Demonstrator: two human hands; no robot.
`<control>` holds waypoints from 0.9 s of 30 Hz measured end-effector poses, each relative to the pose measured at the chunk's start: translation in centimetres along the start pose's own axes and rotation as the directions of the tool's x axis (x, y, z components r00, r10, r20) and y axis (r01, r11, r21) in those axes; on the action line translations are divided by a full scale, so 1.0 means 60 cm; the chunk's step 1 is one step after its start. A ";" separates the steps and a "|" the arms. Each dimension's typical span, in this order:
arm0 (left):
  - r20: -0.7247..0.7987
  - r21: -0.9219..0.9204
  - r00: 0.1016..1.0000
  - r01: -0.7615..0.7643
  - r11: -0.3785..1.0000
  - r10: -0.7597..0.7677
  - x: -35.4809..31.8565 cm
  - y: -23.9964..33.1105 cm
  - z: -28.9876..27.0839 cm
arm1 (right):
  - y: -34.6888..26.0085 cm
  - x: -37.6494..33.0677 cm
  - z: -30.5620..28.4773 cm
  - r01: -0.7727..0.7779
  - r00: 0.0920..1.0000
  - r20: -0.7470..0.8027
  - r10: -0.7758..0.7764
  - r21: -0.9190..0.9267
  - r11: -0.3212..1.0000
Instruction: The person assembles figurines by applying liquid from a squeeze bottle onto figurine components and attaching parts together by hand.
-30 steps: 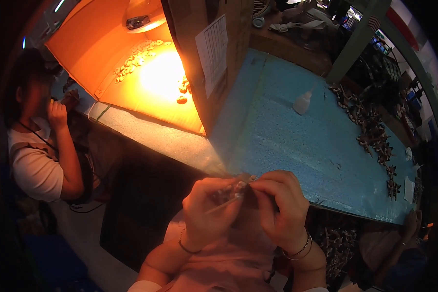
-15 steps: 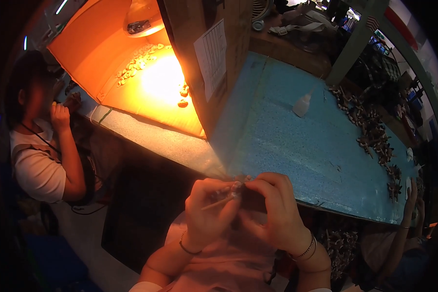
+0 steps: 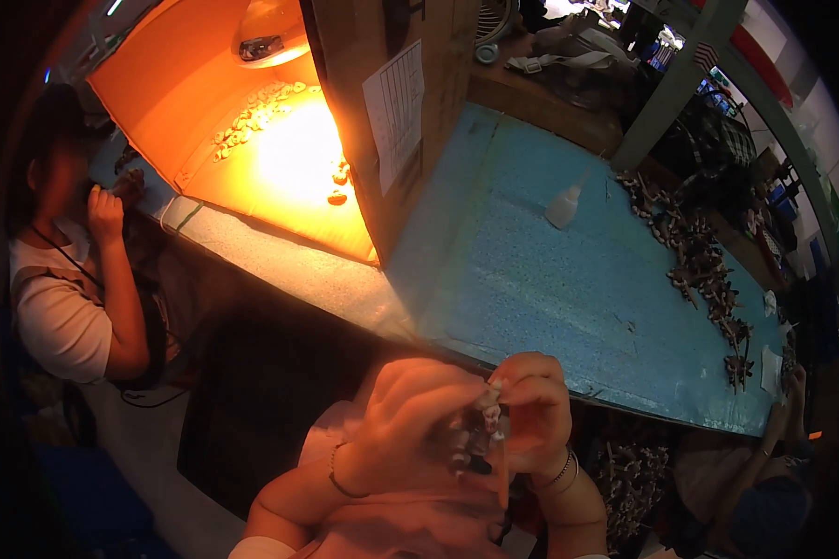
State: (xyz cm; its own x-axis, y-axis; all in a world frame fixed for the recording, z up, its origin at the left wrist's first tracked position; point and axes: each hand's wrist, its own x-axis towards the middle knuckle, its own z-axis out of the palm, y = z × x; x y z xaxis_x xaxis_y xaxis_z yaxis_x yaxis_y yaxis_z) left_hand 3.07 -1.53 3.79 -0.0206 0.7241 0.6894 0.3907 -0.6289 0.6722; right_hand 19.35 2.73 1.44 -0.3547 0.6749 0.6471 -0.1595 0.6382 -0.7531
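Note:
Close in front of my body, both hands are raised over the near edge of the table. A small pale-and-dark figurine-like piece (image 3: 490, 416) is pinched at its top between the fingers of my left hand (image 3: 408, 410) and my right hand (image 3: 539, 410). Below it, near my right palm, a thin light-coloured stick (image 3: 503, 477) points downward; whether it is joined to the piece I cannot tell. Darker parts under my left fingers are blurred. Similar small brown-and-white pieces (image 3: 704, 265) lie in a long heap along the table's right side.
A white squeeze bottle (image 3: 563, 207) stands on the blue tabletop (image 3: 513, 279). To the left, a cardboard box (image 3: 396, 214) surrounds a glowing lamp (image 3: 272, 42) above small pieces (image 3: 252, 116). A person (image 3: 75, 279) sits at left; another person's arm (image 3: 774, 419) shows at right. More pieces (image 3: 634, 484) lie below the table.
My hands have shifted slightly right and lower, and the piece has been turned so more of it shows. The stick, earlier slanting by my left fingers, now hangs near my right hand.

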 end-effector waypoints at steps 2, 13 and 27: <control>0.047 0.047 0.991 -0.124 0.991 0.122 -0.001 -0.001 -0.003 | -0.009 0.004 -0.005 0.011 0.998 0.065 -0.009 -0.023 1.000; 0.106 0.163 0.984 -0.162 0.973 0.145 0.009 0.005 -0.019 | -0.020 -0.001 0.009 -0.043 0.999 0.009 0.043 -0.053 0.998; 0.153 0.070 0.987 -0.058 0.996 0.046 0.006 0.000 0.001 | -0.013 -0.012 0.028 -0.182 0.972 -0.102 0.213 0.248 0.951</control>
State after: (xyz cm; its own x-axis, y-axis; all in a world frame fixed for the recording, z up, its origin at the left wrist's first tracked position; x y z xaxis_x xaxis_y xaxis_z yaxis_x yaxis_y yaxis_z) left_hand 3.12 -1.26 4.06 0.1389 0.7289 0.6704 0.4548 -0.6483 0.6106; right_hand 18.21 1.14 1.33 -0.2843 0.8295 0.4808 -0.3158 0.3925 -0.8638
